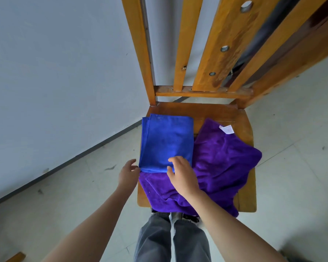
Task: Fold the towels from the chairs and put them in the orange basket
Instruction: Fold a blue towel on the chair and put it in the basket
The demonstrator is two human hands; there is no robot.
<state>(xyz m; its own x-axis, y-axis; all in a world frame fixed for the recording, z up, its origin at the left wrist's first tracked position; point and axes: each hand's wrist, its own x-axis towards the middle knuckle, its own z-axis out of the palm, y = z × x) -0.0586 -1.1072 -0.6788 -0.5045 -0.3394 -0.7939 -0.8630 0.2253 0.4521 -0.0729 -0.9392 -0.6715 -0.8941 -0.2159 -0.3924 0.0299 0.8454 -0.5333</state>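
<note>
Folded blue towel [167, 140] on chair [242, 118]; near edge pinched by right hand [182, 174], left hand [129, 173] at its 7 o'clock corner, grasp unclear. Lift level, clear of purple towel [222, 163].

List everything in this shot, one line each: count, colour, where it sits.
blue towel: one, blue, folded, on the left of the chair seat, its near edge over the purple towel
purple towel: one, purple, unfolded and rumpled, across the right and front of the seat
tag: one, white, at the purple towel's far corner
chair: one, orange-brown wood, slatted back, near the wall
wall: one, pale grey, left
floor: pale tiles, around the chair
wood piece: one, orange-brown, on the floor, bottom left
trousers: grey, at the seat's front
left hand: at the blue towel's near left corner
right hand: on the blue towel's near edge
</note>
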